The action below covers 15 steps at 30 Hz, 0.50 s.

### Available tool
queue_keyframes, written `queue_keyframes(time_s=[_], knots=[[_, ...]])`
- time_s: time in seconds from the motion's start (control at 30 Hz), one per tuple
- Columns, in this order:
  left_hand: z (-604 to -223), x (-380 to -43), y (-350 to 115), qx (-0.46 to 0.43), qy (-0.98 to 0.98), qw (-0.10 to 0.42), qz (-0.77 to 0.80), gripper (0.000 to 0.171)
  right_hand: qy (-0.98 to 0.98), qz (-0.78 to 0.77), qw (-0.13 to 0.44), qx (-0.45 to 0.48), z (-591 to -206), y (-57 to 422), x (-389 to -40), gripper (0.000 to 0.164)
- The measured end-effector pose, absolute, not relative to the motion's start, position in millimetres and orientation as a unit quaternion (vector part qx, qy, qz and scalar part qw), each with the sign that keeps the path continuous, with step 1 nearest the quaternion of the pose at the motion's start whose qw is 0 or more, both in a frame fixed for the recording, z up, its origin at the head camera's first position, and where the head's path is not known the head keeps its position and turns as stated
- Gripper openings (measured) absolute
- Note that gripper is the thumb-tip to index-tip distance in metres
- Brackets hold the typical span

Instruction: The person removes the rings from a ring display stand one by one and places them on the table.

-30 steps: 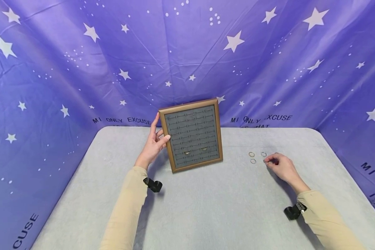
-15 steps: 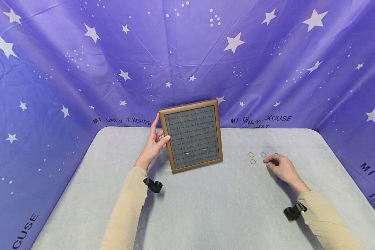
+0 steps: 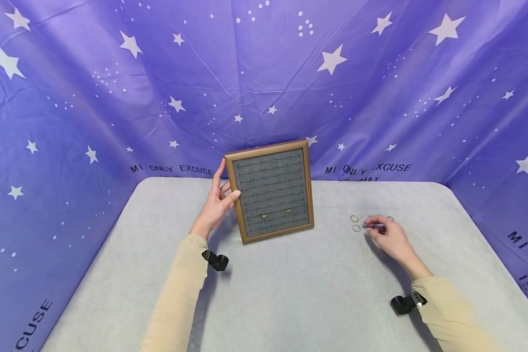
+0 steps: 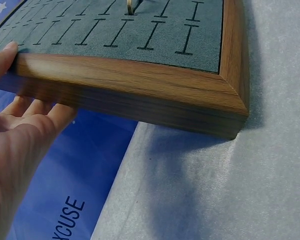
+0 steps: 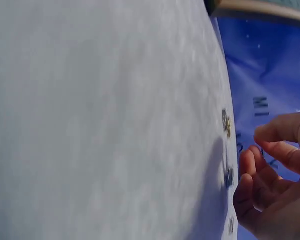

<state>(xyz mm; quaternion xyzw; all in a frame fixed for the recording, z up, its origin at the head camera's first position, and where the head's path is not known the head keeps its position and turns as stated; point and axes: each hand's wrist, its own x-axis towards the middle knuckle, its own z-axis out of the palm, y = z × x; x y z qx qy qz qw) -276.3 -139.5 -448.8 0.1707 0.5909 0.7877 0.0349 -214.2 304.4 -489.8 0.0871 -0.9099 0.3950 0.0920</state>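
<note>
My left hand (image 3: 213,210) grips the left side of a wooden-framed ring display tray (image 3: 308,186), thumb in front and fingers behind. The tray stands tilted up, its grey slotted pad facing me. Two gold-coloured rings sit in its lower slots, a left one (image 3: 264,215) and a right one (image 3: 288,210). At the right, my right hand (image 3: 389,239) is raised over the table, thumb and index finger pinching a small ring mostly hidden by the fingertips. Beside those fingertips lie a gold ring (image 3: 354,218) and a silver ring (image 3: 356,228).
Another ring (image 3: 390,219) shows partly behind the right hand. The pale grey table (image 3: 290,293) reaches back to a purple star-printed curtain (image 3: 246,73). A black wrist camera (image 3: 215,261) is strapped to the left sleeve, another (image 3: 407,303) to the right.
My right hand has lifted from the table and shifted slightly left, the ring pinched in its fingertips. The left hand and the display tray stay where they were.
</note>
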Motion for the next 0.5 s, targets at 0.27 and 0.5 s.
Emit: queue_keyframes(time_s=[0.27,0.5], knots=[[-450,-277,-140,0.166,0.596,0.038,0.785,0.088,-0.890,0.441,0.061,0.101,-490,268,-216,0.018],[-450,-278,-141,0.159,0.608,0.037,0.777,0.088,-0.881,0.459,0.030,0.110,-494,241,-218,0.018]])
